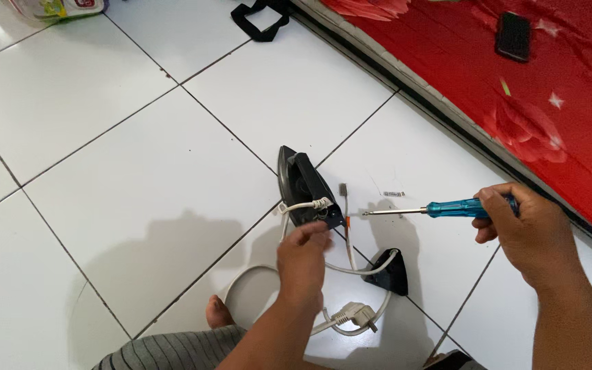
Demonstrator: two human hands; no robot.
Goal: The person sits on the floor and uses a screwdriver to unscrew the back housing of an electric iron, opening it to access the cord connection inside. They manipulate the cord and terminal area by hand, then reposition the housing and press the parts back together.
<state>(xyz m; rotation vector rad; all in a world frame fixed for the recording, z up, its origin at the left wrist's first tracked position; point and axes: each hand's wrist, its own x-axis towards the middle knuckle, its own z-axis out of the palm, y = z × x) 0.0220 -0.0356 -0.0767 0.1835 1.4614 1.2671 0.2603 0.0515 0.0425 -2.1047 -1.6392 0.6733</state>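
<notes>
Blue-handled screwdriver (447, 207) gripped in my right hand (525, 233); left fingers (310, 236) pinch the iron's (303, 185) cord (303, 204). Next move, I judge: steady tip alignment.

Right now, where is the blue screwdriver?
In the head view, the blue screwdriver is in the right hand, tip pointing left toward the black iron.

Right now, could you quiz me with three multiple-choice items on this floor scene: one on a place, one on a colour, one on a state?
1. Where does the phone lie?
A. on the red mattress
B. on the tiles
C. in a hand

2. What colour is the screwdriver handle?
A. yellow
B. blue
C. black

3. How is the plug?
A. in a socket
B. cut off
C. loose on the floor

Answers: A, it rests on the flowered cover; B, translucent blue in the right hand; C, it lies free near the left hand by the iron.
</notes>
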